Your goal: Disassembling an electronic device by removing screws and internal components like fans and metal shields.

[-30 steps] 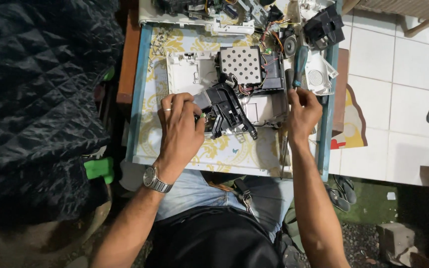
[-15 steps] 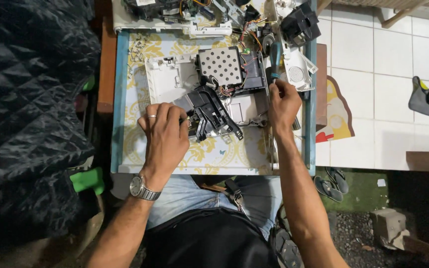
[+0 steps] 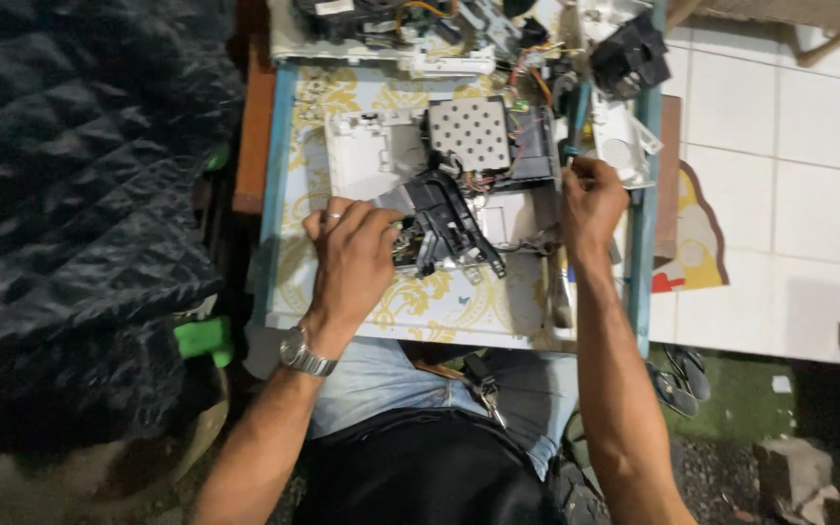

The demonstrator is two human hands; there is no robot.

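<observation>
The left hand (image 3: 354, 255) lies flat, fingers spread and unclenched, pressing on the left end of a black plastic bracket (image 3: 451, 226), which juts out from under the fingertips toward the right, ribbed and angular. The right hand (image 3: 590, 202) is closed around a slim tool (image 3: 577, 122) with a bluish handle (its tip is hidden among the parts), just right of the bracket and not touching it. Behind the bracket sits a grey metal plate (image 3: 471, 133) dotted with round holes, beside a white moulded casing (image 3: 371, 156) and loose coloured wires (image 3: 527, 68). Everything rests on a table (image 3: 459, 306) covered with a glossy yellow-and-white floral cloth. A steel watch (image 3: 303, 353) circles the left wrist.
</observation>
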